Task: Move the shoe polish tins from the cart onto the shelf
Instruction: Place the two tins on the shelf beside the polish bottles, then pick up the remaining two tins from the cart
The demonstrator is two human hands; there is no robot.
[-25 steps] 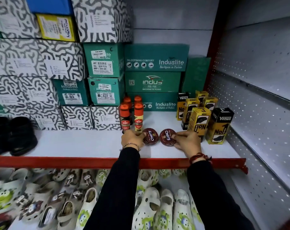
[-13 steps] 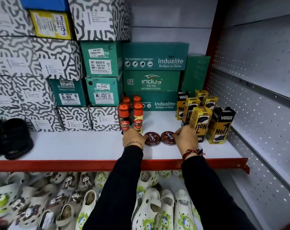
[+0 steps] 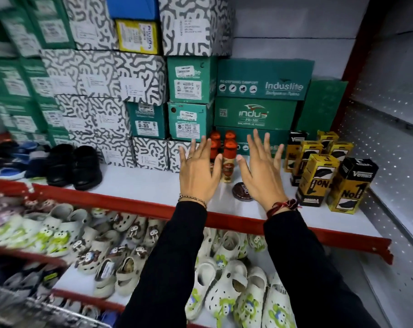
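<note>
A round dark red shoe polish tin (image 3: 243,191) lies flat on the white shelf (image 3: 139,185) with a red front lip, partly covered by my right hand. My right hand (image 3: 262,172) hovers above it, fingers spread, holding nothing. To its left, my left hand (image 3: 198,170) is also raised and spread, empty. The second tin seen earlier is hidden, likely behind my left hand. Orange-capped polish bottles (image 3: 229,159) stand just behind, between my hands.
Yellow and black Venus boxes (image 3: 319,178) stand at the right. Green and patterned shoe boxes (image 3: 259,98) are stacked at the back. Black shoes (image 3: 75,166) sit at the left. White clogs (image 3: 224,287) fill the lower shelf. A metal cart edge (image 3: 35,311) shows at the bottom left.
Both hands have let go of the two tins and lifted off them with fingers spread. The view has swung left and down.
</note>
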